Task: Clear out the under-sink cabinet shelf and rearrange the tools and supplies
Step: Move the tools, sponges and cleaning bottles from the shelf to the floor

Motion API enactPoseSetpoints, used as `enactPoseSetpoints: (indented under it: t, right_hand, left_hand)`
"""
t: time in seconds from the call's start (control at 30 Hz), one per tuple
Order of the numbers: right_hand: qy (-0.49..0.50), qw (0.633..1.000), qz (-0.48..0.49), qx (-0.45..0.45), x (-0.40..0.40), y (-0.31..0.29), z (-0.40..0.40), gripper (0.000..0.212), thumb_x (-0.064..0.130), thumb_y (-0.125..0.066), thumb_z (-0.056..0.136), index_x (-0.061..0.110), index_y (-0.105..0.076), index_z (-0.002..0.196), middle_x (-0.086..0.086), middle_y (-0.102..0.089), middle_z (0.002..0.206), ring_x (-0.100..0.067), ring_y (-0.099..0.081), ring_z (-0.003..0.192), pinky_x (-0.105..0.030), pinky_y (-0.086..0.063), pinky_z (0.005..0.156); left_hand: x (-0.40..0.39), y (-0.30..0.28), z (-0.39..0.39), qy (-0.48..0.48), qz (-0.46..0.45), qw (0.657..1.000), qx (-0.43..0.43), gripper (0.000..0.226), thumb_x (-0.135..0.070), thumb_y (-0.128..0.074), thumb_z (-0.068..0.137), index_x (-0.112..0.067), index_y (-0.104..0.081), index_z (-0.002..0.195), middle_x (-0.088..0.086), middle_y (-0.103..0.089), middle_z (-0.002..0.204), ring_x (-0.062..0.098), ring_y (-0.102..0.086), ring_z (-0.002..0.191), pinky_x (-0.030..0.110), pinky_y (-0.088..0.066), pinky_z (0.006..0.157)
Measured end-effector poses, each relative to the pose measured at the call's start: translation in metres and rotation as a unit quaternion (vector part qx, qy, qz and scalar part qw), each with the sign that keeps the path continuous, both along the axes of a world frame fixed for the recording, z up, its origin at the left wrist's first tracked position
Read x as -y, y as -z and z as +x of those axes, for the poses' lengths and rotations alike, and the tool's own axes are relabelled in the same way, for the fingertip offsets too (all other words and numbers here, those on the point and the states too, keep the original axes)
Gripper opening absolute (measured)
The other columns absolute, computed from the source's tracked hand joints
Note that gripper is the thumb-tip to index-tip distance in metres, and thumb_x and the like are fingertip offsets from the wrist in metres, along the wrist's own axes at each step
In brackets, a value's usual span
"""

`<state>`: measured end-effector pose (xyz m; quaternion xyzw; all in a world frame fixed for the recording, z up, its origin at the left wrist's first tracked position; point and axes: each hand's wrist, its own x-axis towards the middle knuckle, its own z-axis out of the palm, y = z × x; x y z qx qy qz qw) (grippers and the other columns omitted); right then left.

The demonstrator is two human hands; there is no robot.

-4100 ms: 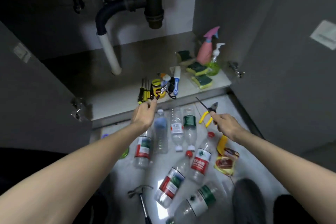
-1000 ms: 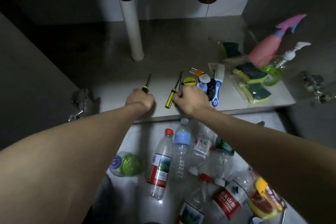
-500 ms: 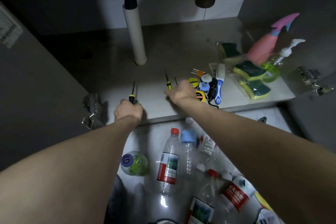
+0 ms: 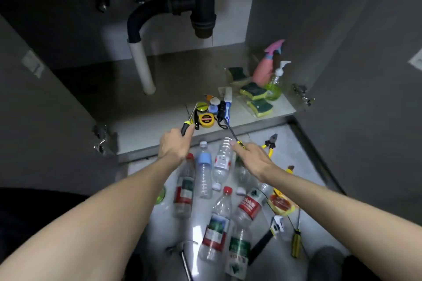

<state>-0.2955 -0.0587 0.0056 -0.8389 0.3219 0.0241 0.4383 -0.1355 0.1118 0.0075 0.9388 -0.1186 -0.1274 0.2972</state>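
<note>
Left hand: the left hand (image 4: 174, 143) grips a black-and-yellow screwdriver (image 4: 189, 122) by the handle, shaft pointing up over the front of the shelf (image 4: 146, 128).
Right hand: the right hand (image 4: 252, 157) pinches a second, thinner screwdriver (image 4: 231, 131) near its yellow handle, its tip aimed at the tool cluster.
Done so far: looks like roughly the halfway mark. A spread of plastic bottles (image 4: 204, 173) lies on the floor, along with yellow-handled pliers (image 4: 270, 145), a wrench (image 4: 271, 232), another screwdriver (image 4: 296, 244) and a hammer (image 4: 182, 255) at the bottom edge.
Still on the shelf: a yellow tape measure (image 4: 206, 120), a blue-and-white brush (image 4: 227, 107) and small bits packed tight beside it; further right, sponges (image 4: 253, 91), a pink spray bottle (image 4: 267, 68) and a green pump bottle (image 4: 275, 85).
Left to do: I'd say empty that right side, then put things back in order.
In the way: the white drain pipe (image 4: 142, 68) stands on the shelf mid-left, with the black trap (image 4: 203, 13) hanging above, so headroom is tight. The bottles crowd the floor just under both hands.
</note>
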Motion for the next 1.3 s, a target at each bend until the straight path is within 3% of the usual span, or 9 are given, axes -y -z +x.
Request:
enactPoseSetpoints:
  t: [0.13,0.27,0.4,0.53,0.7,0.8,1.0,1.17,1.3]
  right_hand:
    - [0.032,0.999,-0.028,-0.027,0.012,-0.001,-0.052,0.055,0.066,-0.033,0.099,0.025,-0.047,0.064,0.001,-0.057,0.072,-0.023,-0.054,0.076,-0.034,-0.040,0.073]
    - [0.071,0.994,-0.055,-0.063,0.019,-0.007,-0.096,0.049,0.056,-0.034,0.094,0.019,-0.061,0.078,-0.007,-0.068,0.091,-0.029,-0.062,0.086,-0.041,-0.050,0.084]
    - [0.057,0.985,-0.127,-0.103,0.013,-0.015,-0.134,0.034,0.045,-0.030,0.097,0.021,-0.050,0.082,-0.004,-0.058,0.094,-0.033,-0.058,0.091,-0.040,-0.044,0.074]
    - [0.075,0.976,-0.122,-0.165,0.006,-0.011,-0.164,0.038,0.044,-0.030,0.099,0.016,-0.054,0.087,-0.008,-0.059,0.096,-0.031,-0.055,0.087,-0.038,-0.041,0.072]
    - [0.126,0.963,-0.130,-0.202,0.010,0.009,-0.195,0.041,0.041,-0.034,0.100,0.018,-0.053,0.071,-0.011,-0.068,0.094,-0.032,-0.062,0.086,-0.035,-0.046,0.070]
    - [0.155,0.953,-0.101,-0.239,0.019,0.025,-0.212,0.042,0.041,-0.040,0.099,0.014,-0.070,0.086,-0.009,-0.071,0.094,-0.030,-0.065,0.085,-0.033,-0.053,0.074]
    - [0.184,0.933,-0.044,-0.306,0.029,0.073,-0.248,0.030,0.032,-0.053,0.096,0.010,-0.071,0.105,-0.012,-0.069,0.111,-0.033,-0.065,0.101,-0.034,-0.053,0.083]
    - [0.117,0.928,-0.038,-0.352,0.020,0.099,-0.267,0.028,0.030,-0.054,0.095,0.011,-0.064,0.112,-0.014,-0.064,0.121,-0.036,-0.063,0.110,-0.033,-0.050,0.083]
    - [0.021,0.925,-0.008,-0.380,0.005,0.112,-0.275,0.013,0.024,-0.051,0.094,0.014,-0.058,0.101,-0.014,-0.064,0.119,-0.033,-0.063,0.106,-0.030,-0.044,0.075]
  left_hand:
    - [0.008,-0.012,-0.047,0.062,-0.017,0.998,-0.024,0.063,-0.065,-0.038,0.097,-0.012,-0.060,0.072,0.012,-0.067,0.071,0.032,-0.066,0.071,0.039,-0.054,0.065]
    - [0.010,-0.014,-0.086,0.084,-0.031,0.995,-0.037,0.059,-0.065,-0.041,0.094,-0.016,-0.055,0.065,0.008,-0.060,0.068,0.036,-0.063,0.078,0.035,-0.042,0.062]
    - [0.009,-0.006,-0.123,0.077,-0.064,0.991,-0.091,0.053,-0.058,-0.046,0.096,-0.011,-0.057,0.074,0.019,-0.068,0.084,0.039,-0.064,0.088,0.037,-0.043,0.070]
    - [0.003,0.007,-0.162,0.104,-0.091,0.973,-0.187,0.044,-0.050,-0.051,0.097,-0.015,-0.053,0.071,0.013,-0.062,0.072,0.031,-0.060,0.066,0.032,-0.044,0.061]
    - [0.006,0.028,-0.199,0.214,-0.029,0.950,-0.225,0.031,-0.043,-0.054,0.098,-0.016,-0.064,0.088,0.009,-0.070,0.087,0.026,-0.066,0.077,0.034,-0.054,0.071]
    - [0.008,0.045,-0.225,0.266,0.019,0.934,-0.236,0.026,-0.040,-0.055,0.097,-0.017,-0.063,0.087,0.012,-0.069,0.091,0.032,-0.067,0.087,0.039,-0.056,0.081]
    - [0.010,0.098,-0.282,0.345,0.153,0.889,-0.259,0.019,-0.028,-0.063,0.086,-0.017,-0.057,0.072,0.011,-0.070,0.088,0.029,-0.067,0.085,0.027,-0.047,0.065]
    - [-0.003,0.135,-0.323,0.374,0.232,0.857,-0.267,0.019,-0.033,-0.069,0.086,-0.016,-0.065,0.090,0.010,-0.071,0.102,0.027,-0.067,0.095,0.032,-0.053,0.078]
    - [-0.016,0.148,-0.326,0.398,0.249,0.858,-0.209,0.025,-0.027,-0.065,0.087,-0.014,-0.065,0.108,0.012,-0.069,0.110,0.031,-0.066,0.104,0.032,-0.051,0.083]
